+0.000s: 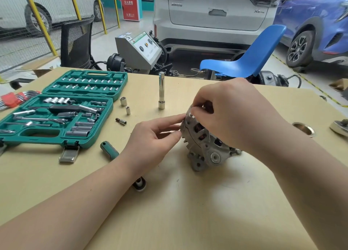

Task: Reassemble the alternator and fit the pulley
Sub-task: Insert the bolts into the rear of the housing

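Nearest, a bare stretch of pale wooden table (188, 221), both forearms reaching in across it. Just past the left wrist, a small dark socket-like piece (139, 184) lying on the wood, half hidden by the arm. Up and left, a green screwdriver handle (109, 150), tip end lost under the wrist.

Centre stage: the alternator (204, 146), grey cast housing, tilted on the table, copper windings showing through the vents. Left hand (152, 142) steadying the housing's left edge, fingers loosely extended, tips touching the metal. Right hand (233, 114) arched over the top, thumb and fingers pinching a small bright bolt-like part (191, 115) at the upper rim of the housing.

Left side, an open green socket set case (62, 110), sockets and a ratchet in their slots. Beside it, three loose sockets (123, 101) and, standing upright, a long chrome extension bar (161, 90) with a socket on its lower end. Far left edge, red-held hex keys (13, 99). Right edge, a round hole in the table (303, 128), plus a metal part (339, 127) cut off by the frame.

Beyond the table: blue plastic chair (250, 59), black mesh chair (77, 44), grey test machine (139, 48), white SUV (216, 14), blue car (316, 23).
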The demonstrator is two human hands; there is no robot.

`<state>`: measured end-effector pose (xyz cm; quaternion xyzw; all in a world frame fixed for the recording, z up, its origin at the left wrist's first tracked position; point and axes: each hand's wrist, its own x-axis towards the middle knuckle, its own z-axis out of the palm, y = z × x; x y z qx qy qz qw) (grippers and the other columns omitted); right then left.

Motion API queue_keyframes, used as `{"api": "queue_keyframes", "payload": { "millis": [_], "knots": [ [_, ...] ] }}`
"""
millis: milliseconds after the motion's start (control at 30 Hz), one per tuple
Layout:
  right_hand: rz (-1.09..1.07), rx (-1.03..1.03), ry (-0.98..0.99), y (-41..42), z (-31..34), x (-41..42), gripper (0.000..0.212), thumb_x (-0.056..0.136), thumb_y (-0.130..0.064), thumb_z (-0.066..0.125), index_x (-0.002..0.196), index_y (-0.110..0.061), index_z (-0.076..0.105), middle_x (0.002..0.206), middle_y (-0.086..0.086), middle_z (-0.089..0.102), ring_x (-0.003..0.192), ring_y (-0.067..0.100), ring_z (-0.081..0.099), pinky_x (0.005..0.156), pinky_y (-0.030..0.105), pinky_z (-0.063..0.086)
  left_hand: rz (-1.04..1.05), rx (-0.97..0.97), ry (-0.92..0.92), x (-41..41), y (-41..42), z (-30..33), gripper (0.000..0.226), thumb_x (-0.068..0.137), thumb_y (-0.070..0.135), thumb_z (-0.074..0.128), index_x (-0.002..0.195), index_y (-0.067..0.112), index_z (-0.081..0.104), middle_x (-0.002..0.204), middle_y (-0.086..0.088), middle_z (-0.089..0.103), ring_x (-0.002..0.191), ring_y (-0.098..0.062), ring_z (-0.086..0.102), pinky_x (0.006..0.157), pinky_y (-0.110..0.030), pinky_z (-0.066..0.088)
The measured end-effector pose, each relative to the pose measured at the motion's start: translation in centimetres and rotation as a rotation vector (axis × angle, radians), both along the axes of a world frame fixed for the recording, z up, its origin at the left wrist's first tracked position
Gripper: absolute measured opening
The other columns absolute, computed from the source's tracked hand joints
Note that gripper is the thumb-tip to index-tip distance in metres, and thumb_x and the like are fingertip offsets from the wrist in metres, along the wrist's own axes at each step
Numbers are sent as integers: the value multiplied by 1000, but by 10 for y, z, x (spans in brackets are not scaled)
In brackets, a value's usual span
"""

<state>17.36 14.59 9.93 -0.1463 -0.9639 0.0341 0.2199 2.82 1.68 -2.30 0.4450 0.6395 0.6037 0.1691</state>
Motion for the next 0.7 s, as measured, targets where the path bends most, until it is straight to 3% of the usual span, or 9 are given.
{"api": "queue_keyframes", "payload": {
  "millis": [100, 200, 300, 367, 500, 700],
  "knots": [
    [33, -107, 17, 8, 5, 2, 12, 93, -38, 73, 91, -29, 80, 76, -14, 70, 79, 10, 63, 73, 32, 55, -5, 29, -46, 0, 2, 4, 50, 91, 27, 74, 140, 35, 70, 131, 15, 76, 125, -7, 70, 103, -31, 60],
    [36, -325, 212, 34, 13, 8, 15, 83, -40, 85, 84, -27, 77, 66, -13, 67, 60, 5, 61, 59, 25, 48, -20, 99, -130, 0, 7, 13, 49, 92, 41, 76, 140, 36, 69, 136, 18, 73, 130, -6, 66, 109, -37, 57],
    [-23, -379, 485, 63, 22, 17, 13, 83, -33, 86, 86, -23, 77, 69, -8, 71, 57, 8, 61, 58, 32, 54, -86, 121, -187, 1, 17, 23, 56, 89, 54, 72, 142, 39, 67, 142, 21, 68, 135, -1, 61, 114, -33, 53],
    [-87, -359, 561, 78, 23, 22, 11, 86, -27, 84, 90, -19, 78, 73, -6, 73, 55, 11, 65, 59, 35, 60, -125, 82, -185, 0, 27, 31, 60, 88, 59, 68, 145, 42, 65, 145, 25, 65, 134, 5, 59, 114, -30, 49],
    [-155, -355, 512, 98, 17, 24, 11, 85, -21, 84, 96, -20, 79, 79, -5, 76, 56, 16, 70, 64, 40, 63, -152, -34, -237, -9, 59, 54, 58, 92, 66, 58, 144, 40, 65, 142, 21, 68, 130, 1, 63, 110, -34, 48],
    [-95, -360, 489, 102, 8, 15, 10, 85, -16, 84, 90, -22, 78, 75, -12, 72, 64, 10, 68, 73, 43, 62, -309, -176, -374, -15, 96, 71, 52, 101, 65, 49, 119, 30, 82, 124, -3, 80, 113, -22, 77, 94, -38, 57]
  ]
}}
